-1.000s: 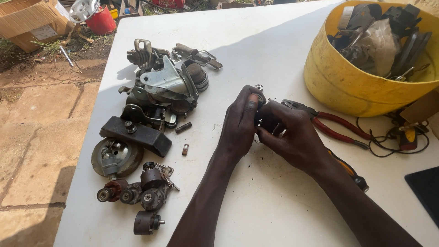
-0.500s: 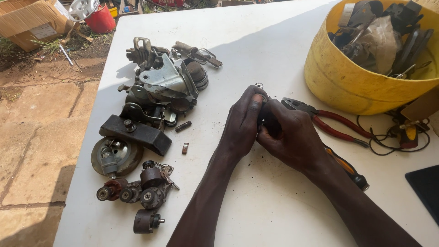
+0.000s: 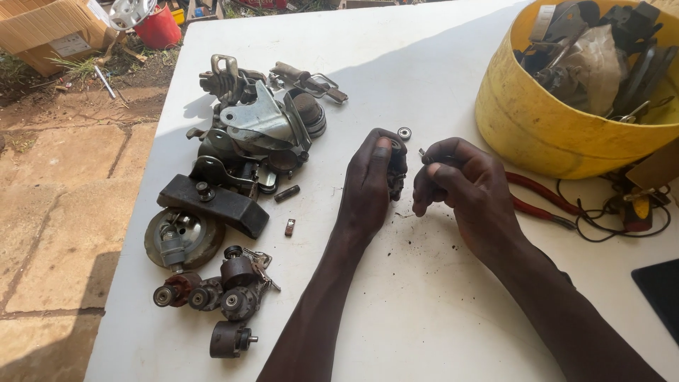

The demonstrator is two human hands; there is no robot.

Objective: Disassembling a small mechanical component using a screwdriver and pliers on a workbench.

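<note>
Small dark metal part (image 3: pixel 396 166): blackened, greasy, irregular in outline; gripped upright in the left hand (image 3: pixel 371 185) above the white table (image 3: pixel 424 297), largely hidden by the fingers. Thin metal pin (image 3: pixel 423 153): short, silvery; pinched at the fingertips of the right hand (image 3: pixel 470 194), held just beside the dark part, apart from it. Small round bearing (image 3: pixel 404 133): laid flat on the table, just beyond the dark part.

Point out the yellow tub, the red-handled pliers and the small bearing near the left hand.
yellow tub (image 3: pixel 537 134), head view, outer wall.
red-handled pliers (image 3: pixel 541 189), head view, upper handle.
small bearing (image 3: pixel 404 133), head view, its centre.
</note>
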